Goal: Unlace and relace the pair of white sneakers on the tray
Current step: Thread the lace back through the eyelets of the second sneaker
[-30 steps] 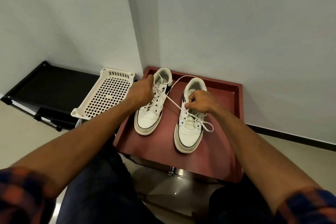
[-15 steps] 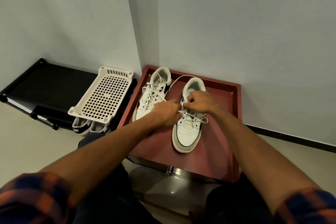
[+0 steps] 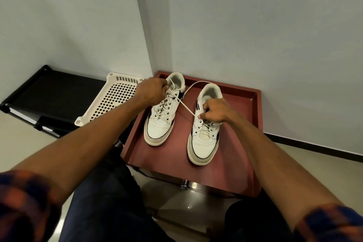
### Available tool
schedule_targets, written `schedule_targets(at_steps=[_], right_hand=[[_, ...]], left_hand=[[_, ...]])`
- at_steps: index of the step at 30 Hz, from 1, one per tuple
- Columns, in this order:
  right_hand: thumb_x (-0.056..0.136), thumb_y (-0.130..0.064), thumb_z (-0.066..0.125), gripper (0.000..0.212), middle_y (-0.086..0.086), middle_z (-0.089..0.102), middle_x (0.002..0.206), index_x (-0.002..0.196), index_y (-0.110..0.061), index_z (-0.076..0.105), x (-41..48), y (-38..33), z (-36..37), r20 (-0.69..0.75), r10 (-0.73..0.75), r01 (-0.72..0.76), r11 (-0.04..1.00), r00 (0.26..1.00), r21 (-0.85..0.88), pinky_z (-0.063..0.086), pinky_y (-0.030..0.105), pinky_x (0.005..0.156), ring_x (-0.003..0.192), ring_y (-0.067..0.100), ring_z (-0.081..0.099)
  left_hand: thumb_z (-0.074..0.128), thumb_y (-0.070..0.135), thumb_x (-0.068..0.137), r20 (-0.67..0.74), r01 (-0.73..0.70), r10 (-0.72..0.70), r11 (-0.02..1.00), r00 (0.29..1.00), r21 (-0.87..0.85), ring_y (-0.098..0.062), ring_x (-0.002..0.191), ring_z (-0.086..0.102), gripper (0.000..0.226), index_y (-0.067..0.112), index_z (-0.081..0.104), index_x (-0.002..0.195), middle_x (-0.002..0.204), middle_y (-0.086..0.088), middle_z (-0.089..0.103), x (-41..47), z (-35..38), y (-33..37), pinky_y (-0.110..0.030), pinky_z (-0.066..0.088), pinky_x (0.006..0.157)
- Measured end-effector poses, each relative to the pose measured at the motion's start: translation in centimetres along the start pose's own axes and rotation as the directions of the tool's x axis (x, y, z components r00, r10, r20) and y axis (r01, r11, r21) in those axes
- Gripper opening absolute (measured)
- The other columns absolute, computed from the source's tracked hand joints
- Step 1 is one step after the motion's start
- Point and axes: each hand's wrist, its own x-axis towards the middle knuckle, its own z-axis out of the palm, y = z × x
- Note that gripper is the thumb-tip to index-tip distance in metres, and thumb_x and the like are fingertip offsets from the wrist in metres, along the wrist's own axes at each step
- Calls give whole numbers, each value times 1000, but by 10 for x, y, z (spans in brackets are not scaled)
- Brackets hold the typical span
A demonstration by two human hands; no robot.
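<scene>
Pale walls meet in a corner behind the work area, with a black shelf (image 3: 49,88) and a white perforated basket (image 3: 110,102) off to the person's left. A red-brown tray (image 3: 245,143) stands in the corner and carries both shoes side by side, toes toward the person. The left sneaker (image 3: 163,118) appears laced along its full row. The right sneaker (image 3: 204,141) is threaded at the lower eyelets only. The hands are well apart. The left hand (image 3: 152,92) has its fingers curled round the free end of the lace (image 3: 185,107) and holds it above the left sneaker's collar. The strand runs taut and diagonal to the right hand (image 3: 215,112), which pinches it against the upper eyelets of the right sneaker. Assessment: one crossing is being drawn tight. Whether this belongs to unlacing or relacing cannot be settled from this view. Recommended practice: the right hand should brace the eyelet row so the shoe does not slide on the tray. The pull should run in line with the eyelet, the strand should lie flat, and it should clear the neighbouring shoe's laces to avoid snagging.
</scene>
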Motion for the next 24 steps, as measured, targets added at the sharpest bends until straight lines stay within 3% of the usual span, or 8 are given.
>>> schedule_targets(at_steps=[2, 6, 8, 13, 15, 18, 21, 24], right_hand=[[86, -47, 70, 34, 0, 70, 75, 71, -17, 67, 0, 1, -1, -11, -2, 2, 1000, 1000, -9, 34, 26, 58, 75, 18, 63], [87, -50, 68, 36, -4, 65, 73, 67, -22, 61, -1, 3, 1, -17, -17, 17, 998, 1000, -54, 36, 29, 67, 74, 18, 60], [87, -51, 68, 36, -4, 64, 72, 67, -22, 61, 2, 3, 2, -13, -19, 19, 998, 1000, -52, 35, 29, 66, 72, 16, 58], [87, -53, 68, 37, -6, 63, 71, 65, -25, 58, 3, 5, 4, -4, -18, 18, 998, 1000, -54, 38, 30, 66, 72, 15, 58], [87, -53, 68, 38, -5, 63, 70, 64, -24, 57, 3, 5, 4, -9, -30, 29, 997, 1000, -68, 37, 29, 67, 72, 16, 59], [89, -55, 67, 37, -3, 65, 74, 71, -22, 64, 3, 5, 0, 25, -49, 51, 994, 999, -94, 38, 30, 67, 74, 17, 61], [88, -54, 69, 36, -2, 70, 79, 84, -18, 73, 4, 6, -4, 102, -55, 67, 991, 993, -115, 45, 31, 69, 77, 17, 66], [88, -54, 70, 38, -8, 63, 64, 69, -21, 67, 3, 7, -8, 120, -59, 73, 990, 991, -117, 39, 29, 63, 63, 11, 58]], left_hand=[[50, 33, 98, -1, 41, -41, 994, 999, -101, -33, 100, 64, 25, 21, 67, 112, 112, -10, 65, -3, 7, 8, -41, 50, 78], [55, 37, 94, -44, -112, 108, 989, 993, -101, -31, 104, 62, 38, 22, 55, 129, 136, -4, 45, -25, 31, 37, -45, 53, 81], [53, 38, 95, -51, -204, 200, 974, 978, -97, -30, 101, 63, 38, 20, 54, 129, 132, -2, 46, -35, 43, 52, -43, 54, 76], [47, 41, 100, 264, -308, 333, 942, 905, -131, -27, 98, 60, 34, 12, 56, 115, 114, -9, 56, -44, 67, 69, -42, 51, 83], [43, 37, 103, 316, -330, 361, 932, 877, -148, -31, 92, 61, 31, 10, 58, 101, 104, -13, 61, -43, 70, 70, -41, 48, 78], [43, 31, 103, 301, -355, 388, 921, 871, -160, -33, 79, 61, 28, 12, 55, 87, 86, -11, 64, -39, 66, 68, -37, 42, 67], [47, 27, 102, 277, -381, 409, 912, 869, -151, -29, 71, 54, 28, 8, 59, 84, 83, -15, 66, -31, 57, 69, -36, 39, 64], [50, 25, 101, 261, -409, 433, 901, 863, -142, -32, 73, 56, 28, 5, 61, 84, 85, -17, 67, -28, 55, 73, -33, 33, 64]])
